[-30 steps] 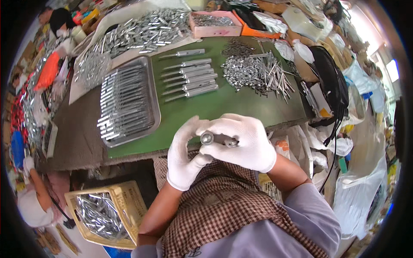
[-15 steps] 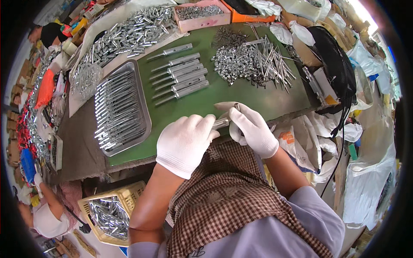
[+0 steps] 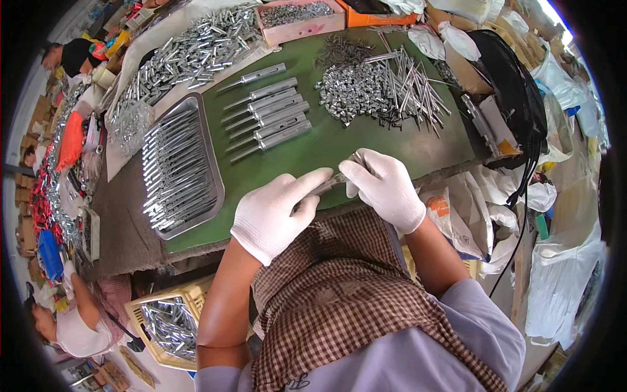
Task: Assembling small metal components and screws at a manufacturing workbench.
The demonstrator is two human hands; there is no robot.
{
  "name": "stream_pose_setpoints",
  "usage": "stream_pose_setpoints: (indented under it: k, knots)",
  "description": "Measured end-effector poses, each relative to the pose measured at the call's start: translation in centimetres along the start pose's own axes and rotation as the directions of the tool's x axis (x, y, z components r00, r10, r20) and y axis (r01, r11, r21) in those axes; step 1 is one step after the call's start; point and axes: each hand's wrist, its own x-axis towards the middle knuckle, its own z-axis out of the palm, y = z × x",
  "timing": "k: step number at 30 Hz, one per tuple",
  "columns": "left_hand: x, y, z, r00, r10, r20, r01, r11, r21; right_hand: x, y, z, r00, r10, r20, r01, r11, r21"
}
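Observation:
Both of my hands wear white gloves and meet over the front edge of the green work surface (image 3: 294, 160). My left hand (image 3: 271, 212) is closed around a silver metal tube (image 3: 329, 184), mostly covered by its fingers. At the tube's other end, my right hand (image 3: 385, 188) pinches the same piece; a thin metal end (image 3: 356, 158) pokes up by its fingertips. Beyond them lie several silver cylinders with thin rods (image 3: 281, 132) in a row. Farther right are a heap of small metal parts (image 3: 353, 95), loose long rods (image 3: 418, 95) and dark bent pins (image 3: 343, 52).
A metal tray (image 3: 215, 153) of rod-fitted cylinders stands left. Behind are a large pile of tubes (image 3: 206, 46) and a pink box (image 3: 304, 31) of small parts. A yellow crate (image 3: 194, 297) sits below the bench, a black bag (image 3: 513, 85) right. Another person (image 3: 81, 326) works lower left.
My left hand has shifted slightly left and down, its index finger now stretched along the tube. The right hand has tilted and moved up a little, still at the tube's end.

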Motion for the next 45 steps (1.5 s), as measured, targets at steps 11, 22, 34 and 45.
stream_pose_setpoints:
  k: [11,22,34,45]
  knots:
    - [0.6,0.3,1.5,0.997,-0.081,-0.012,0.081,0.996,0.025,2.9,0.1,-3.4,0.874,-0.462,-0.147,0.278,0.726,-0.629]
    - [1.5,1.5,2.3,0.974,-0.180,0.135,0.137,0.952,0.274,14.8,-1.1,-8.2,0.817,-0.523,0.244,0.389,0.187,-0.902]
    - [1.4,1.3,2.7,0.977,-0.174,0.125,0.137,0.956,0.260,13.2,-1.2,-7.0,0.830,-0.509,0.228,0.393,0.244,-0.887]
    - [1.7,1.3,2.4,0.973,-0.176,0.147,0.140,0.963,0.232,13.4,-1.3,-4.4,0.916,-0.348,0.199,0.318,0.327,-0.890]
